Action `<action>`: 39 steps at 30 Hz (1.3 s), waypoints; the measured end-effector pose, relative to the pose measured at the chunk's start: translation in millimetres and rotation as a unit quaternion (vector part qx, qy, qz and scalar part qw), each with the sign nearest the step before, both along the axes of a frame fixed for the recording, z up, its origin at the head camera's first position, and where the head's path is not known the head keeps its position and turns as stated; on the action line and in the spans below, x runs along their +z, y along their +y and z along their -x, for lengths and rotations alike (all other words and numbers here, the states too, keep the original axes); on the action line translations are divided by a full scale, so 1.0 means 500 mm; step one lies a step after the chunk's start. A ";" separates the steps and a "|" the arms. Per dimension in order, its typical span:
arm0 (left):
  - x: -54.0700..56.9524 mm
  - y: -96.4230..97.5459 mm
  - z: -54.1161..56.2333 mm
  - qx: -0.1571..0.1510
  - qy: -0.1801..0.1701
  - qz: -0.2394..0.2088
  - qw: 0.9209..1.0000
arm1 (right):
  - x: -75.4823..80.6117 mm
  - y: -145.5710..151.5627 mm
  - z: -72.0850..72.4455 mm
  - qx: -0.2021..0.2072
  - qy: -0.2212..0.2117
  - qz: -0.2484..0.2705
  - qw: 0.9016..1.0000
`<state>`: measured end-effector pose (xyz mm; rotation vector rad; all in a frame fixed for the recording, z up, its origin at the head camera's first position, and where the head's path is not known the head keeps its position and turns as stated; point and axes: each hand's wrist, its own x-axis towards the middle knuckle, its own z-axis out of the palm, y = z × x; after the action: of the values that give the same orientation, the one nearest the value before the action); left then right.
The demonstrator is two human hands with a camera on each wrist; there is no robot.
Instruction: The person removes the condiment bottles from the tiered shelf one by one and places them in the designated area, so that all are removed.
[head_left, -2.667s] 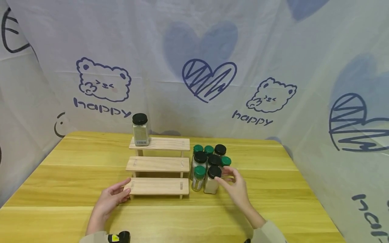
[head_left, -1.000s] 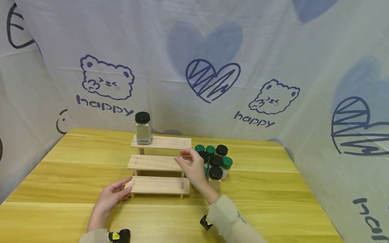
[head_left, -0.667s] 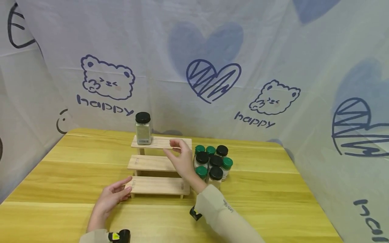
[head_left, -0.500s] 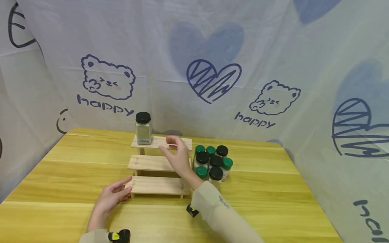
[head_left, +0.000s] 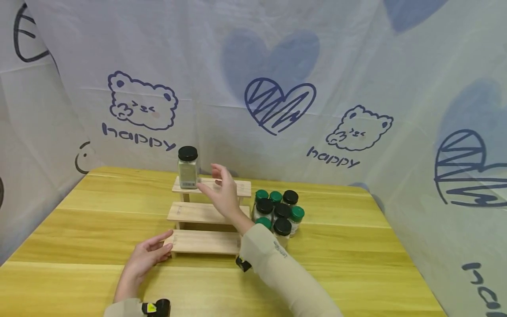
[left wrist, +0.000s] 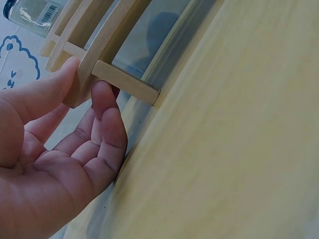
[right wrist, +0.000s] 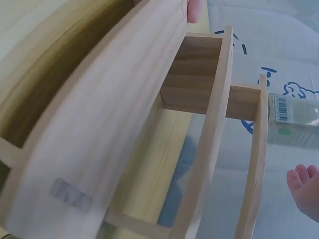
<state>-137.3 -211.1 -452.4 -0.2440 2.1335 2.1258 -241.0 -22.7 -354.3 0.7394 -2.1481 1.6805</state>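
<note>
A three-tier wooden shelf (head_left: 206, 241) stands on the table. My left hand (head_left: 143, 259) holds the left end of its lowest tier; in the left wrist view the thumb (left wrist: 62, 82) lies on the board and curled fingertips sit beneath it by the leg. A square glass spice jar (head_left: 188, 174) with a black lid stands upright at the left of the top tier. My right hand (head_left: 222, 193) hovers over the top tier just right of this jar, thumb and fingers spread, holding nothing. In the right wrist view a gap shows between the jar (right wrist: 296, 119) and the hand (right wrist: 305, 191).
To the right of the shelf, several spice jars with black lids (head_left: 282, 226) and green lids (head_left: 297, 214) stand packed together on the wooden table (head_left: 348, 246). Behind the table hangs a printed cloth (head_left: 210, 66). My right sleeve (head_left: 277, 268) crosses in front of the jars.
My right hand has left the jar group on the right, crossed over the shelf, and come up beside the jar on the top tier. The left hand stays at the shelf's end.
</note>
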 end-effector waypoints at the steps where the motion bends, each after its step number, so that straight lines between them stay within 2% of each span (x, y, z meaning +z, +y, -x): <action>1: 0.000 0.000 0.000 0.000 0.000 0.000 1.000 | 0.001 -0.005 0.002 0.001 -0.001 -0.002 1.000; 2: 0.000 -0.001 0.000 0.000 -0.002 0.001 1.000 | -0.006 -0.010 0.011 0.003 0.001 -0.004 1.000; 10: 0.001 0.000 0.000 0.001 0.000 -0.005 1.000 | 0.013 -0.044 0.027 0.011 0.013 -0.026 1.000; 15: 0.001 -0.001 0.000 0.003 -0.003 -0.004 1.000 | 0.019 -0.053 0.036 0.011 -0.007 -0.032 0.999; 21: 0.002 -0.003 0.001 0.001 -0.002 -0.002 1.000 | 0.023 -0.057 0.050 0.033 -0.025 -0.050 0.998; 30: 0.000 -0.002 0.001 0.004 0.000 -0.003 1.000 | 0.026 -0.062 0.058 0.052 -0.080 -0.047 0.994; 39: 0.000 -0.002 0.000 0.007 -0.007 -0.001 1.000 | 0.014 -0.069 0.059 0.023 -0.054 -0.049 0.997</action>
<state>-137.4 -212.1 -452.3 -0.2732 2.1287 2.1270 -270.3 -57.0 -347.1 0.7460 -2.3181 1.6849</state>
